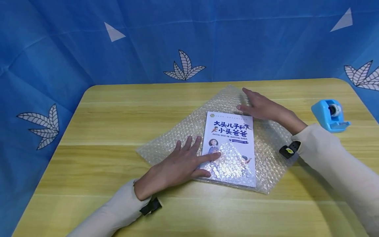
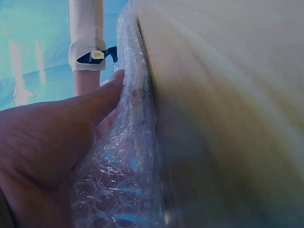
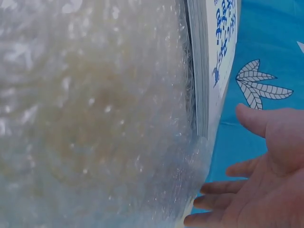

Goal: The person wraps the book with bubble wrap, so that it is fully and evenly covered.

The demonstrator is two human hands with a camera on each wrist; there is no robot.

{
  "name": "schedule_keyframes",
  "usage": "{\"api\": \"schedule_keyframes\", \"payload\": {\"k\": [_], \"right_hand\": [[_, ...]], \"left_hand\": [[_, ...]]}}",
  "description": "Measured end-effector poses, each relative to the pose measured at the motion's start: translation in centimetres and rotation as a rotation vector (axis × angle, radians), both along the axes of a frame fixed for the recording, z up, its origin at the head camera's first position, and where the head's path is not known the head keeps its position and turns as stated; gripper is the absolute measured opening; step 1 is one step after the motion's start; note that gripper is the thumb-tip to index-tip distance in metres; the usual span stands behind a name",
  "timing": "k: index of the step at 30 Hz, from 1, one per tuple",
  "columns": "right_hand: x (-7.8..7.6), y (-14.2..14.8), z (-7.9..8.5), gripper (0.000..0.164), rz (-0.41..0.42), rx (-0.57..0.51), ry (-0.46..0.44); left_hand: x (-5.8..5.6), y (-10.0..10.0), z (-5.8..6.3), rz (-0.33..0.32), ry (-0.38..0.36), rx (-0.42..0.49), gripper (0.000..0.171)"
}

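Note:
A white book [image 1: 229,121] with blue lettering and cartoon figures lies face up on a sheet of bubble wrap [image 1: 183,125]. A part of the wrap is folded over the book's lower half, where it shines. My left hand [image 1: 180,161] rests on the lower left of the wrap with fingers spread, thumb and forefinger reaching over the covered book. Beyond the book's top right corner, my right hand [image 1: 262,105] is stretched out over the wrap with straight fingers. In the right wrist view the book's page edge [image 3: 199,71] stands beside the wrap, and that hand's palm holds nothing.
A blue tape dispenser [image 1: 330,115] stands on the right side of the wooden table [image 1: 103,131]. Behind the table hangs a blue cloth [image 1: 142,42] with leaf prints. Black wrist straps [image 1: 290,149] sit at both sleeve cuffs.

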State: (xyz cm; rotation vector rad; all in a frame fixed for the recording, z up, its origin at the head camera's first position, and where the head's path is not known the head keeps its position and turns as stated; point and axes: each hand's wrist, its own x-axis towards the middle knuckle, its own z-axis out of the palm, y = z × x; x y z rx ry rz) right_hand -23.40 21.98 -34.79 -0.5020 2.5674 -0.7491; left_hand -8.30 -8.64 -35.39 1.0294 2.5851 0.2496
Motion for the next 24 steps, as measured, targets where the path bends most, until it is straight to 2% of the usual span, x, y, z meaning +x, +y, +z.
{"api": "schedule_keyframes", "payload": {"k": [10,24], "right_hand": [[0.4,-0.1,0.2,0.085,-0.032,-0.007,0.076],[2.0,-0.2,1.2,0.073,-0.157,-0.127,0.237]], "left_hand": [[0.0,0.0,0.0,-0.005,0.008,0.005,0.061],[0.0,-0.1,0.1,-0.018,0.029,0.014,0.061]]}}
